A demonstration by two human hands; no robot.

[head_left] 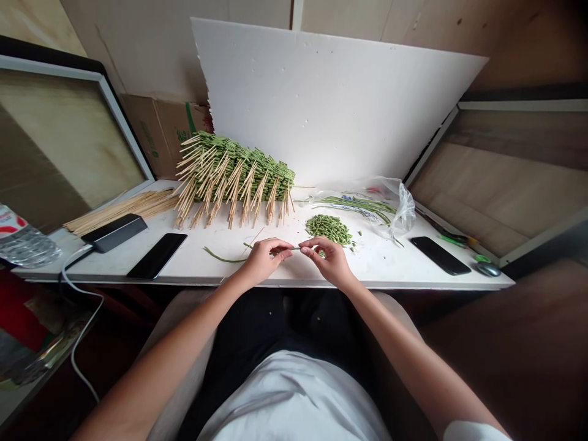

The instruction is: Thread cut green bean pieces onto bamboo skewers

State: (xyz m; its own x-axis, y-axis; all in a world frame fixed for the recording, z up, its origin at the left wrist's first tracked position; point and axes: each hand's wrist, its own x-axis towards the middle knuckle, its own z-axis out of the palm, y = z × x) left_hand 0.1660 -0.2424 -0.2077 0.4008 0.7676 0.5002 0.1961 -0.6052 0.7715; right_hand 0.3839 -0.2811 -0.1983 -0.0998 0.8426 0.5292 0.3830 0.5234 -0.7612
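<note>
My left hand [266, 258] is closed in a pinch at the front middle of the table. A long thin green stem [223, 259] curves out on its left side. My right hand [329, 260] pinches as well, its fingertips close to those of the left. Between them shows a short bit of thin green, held at both ends; whether it belongs to the long stem I cannot tell. Just behind my right hand lies a pile of short-cut green pieces [328, 228]. A thin skewer lies partly behind my left hand.
A big stack of skewers with green pieces [248, 165] stands at the back left, beside bare wooden skewers [124, 208]. A clear plastic bag [404, 211] with green stems [358, 203] lies right. Phones [157, 256] [440, 255], a black box [114, 233] and a bottle [25, 239] flank the table.
</note>
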